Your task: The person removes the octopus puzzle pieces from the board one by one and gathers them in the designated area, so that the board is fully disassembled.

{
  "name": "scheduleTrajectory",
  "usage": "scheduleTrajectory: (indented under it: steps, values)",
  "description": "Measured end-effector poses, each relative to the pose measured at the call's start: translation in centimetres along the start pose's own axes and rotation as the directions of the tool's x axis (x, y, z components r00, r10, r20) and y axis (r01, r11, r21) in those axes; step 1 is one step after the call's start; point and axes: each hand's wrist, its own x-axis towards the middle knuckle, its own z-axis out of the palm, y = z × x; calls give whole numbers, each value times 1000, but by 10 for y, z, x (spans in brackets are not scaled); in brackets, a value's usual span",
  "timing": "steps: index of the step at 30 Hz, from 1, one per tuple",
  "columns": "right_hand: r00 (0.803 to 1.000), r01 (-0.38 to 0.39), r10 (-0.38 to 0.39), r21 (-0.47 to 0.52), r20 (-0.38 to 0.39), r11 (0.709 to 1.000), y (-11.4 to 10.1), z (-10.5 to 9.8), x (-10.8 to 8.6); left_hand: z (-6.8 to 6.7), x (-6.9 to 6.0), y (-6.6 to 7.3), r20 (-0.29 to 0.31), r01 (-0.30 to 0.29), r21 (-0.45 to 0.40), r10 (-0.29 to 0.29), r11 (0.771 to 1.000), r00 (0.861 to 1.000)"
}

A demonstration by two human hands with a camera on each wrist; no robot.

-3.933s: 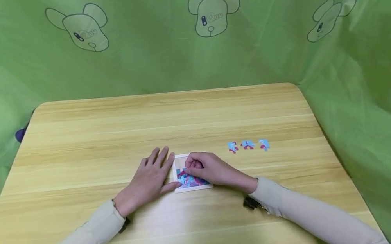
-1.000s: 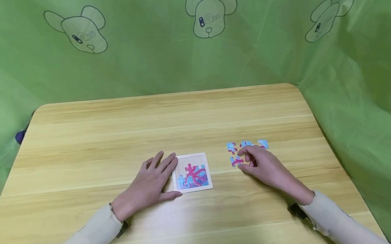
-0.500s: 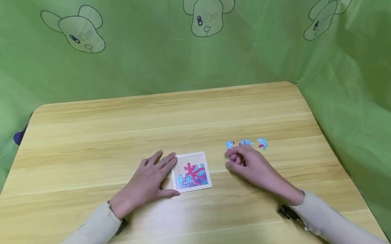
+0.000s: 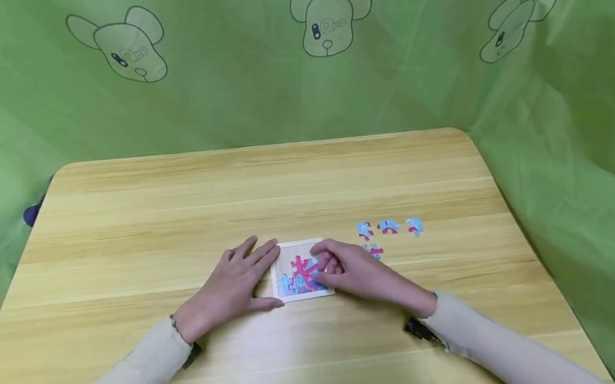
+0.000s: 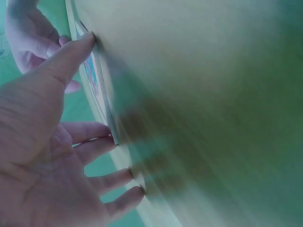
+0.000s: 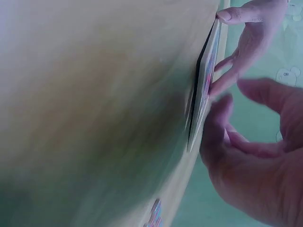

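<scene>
Over the right side of a square, pale wooden puzzle frame point(image 4: 303, 297), our right hand point(image 4: 356, 271) arrives from four loose, flat blue-and-pink jigsaw pieces point(image 4: 387, 224).
Head view: half a second ago that hand partly covered those pieces; now all four show, right of the frame on the wood-grained tabletop point(image 4: 323, 351). We judge that this brings the work back to the joined pink, blue and purple pieces point(image 4: 301, 284) low inside the frame. Left wrist view: our left hand point(image 5: 38, 156) touches the frame's left corners, thumb at the near one, forefinger and middle finger side by side at the far one, the other two spread. Right wrist view: our right thumb and forefinger stand apart, with no piece seen between them; the other fingers curl loosely.
</scene>
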Motion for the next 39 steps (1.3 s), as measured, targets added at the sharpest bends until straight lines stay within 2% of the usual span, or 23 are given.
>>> scheduleTrajectory:
  steps: [3,5,10,13,24,36,39]
  values:
    - [997,-19,19,-8,74,1000,-4,3,5,1,0,1,-2,-1,6,1,1000,1000]
    - [995,-27,29,-18,94,999,-5,4,9,2,0,2,-16,-1,21,1,1000,1000]
    - [995,-4,11,-65,94,998,-11,6,17,4,1,7,-76,3,92,4,996,997]
    - [995,10,-2,-74,99,997,-12,7,20,5,3,9,-97,13,97,-3,995,995]
    - [993,-59,60,-10,106,998,-6,9,23,9,5,11,-78,71,106,-63,992,995]
    - [994,-102,102,1,35,995,-8,12,20,12,5,11,-98,52,114,-41,992,994]
    - [995,-101,101,-6,18,995,3,15,22,11,5,11,-96,46,120,-35,992,995]
